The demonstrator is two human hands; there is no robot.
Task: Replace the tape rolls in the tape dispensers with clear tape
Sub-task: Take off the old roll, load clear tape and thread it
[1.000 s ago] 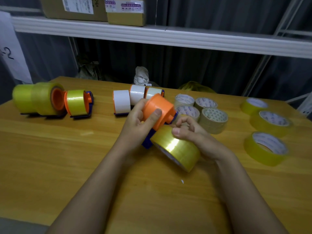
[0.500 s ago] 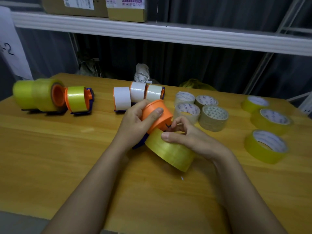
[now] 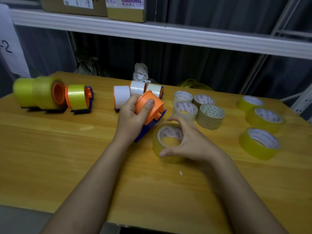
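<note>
- Wooden tabletop [image 3: 50, 157] fills the frame below a white shelf [image 3: 152, 32] with cartons.
- Upper left: loaded dispensers [image 3: 79, 98] with yellow tape.
- Centre: left hand [image 3: 133, 115], grip wrapped round the bare orange-and-blue dispenser [image 3: 150, 110], tilted above the tabletop.
- Just right of it: right hand [image 3: 189, 142], grip spread round the yellowish roll [image 3: 168, 144] lying flat; set it aside.
- Further right: clear rolls [image 3: 199, 108] close by, the likely next pick; keep the dispenser steady.
- Far right: yellow rolls [image 3: 260, 142], nothing blocking.
</note>
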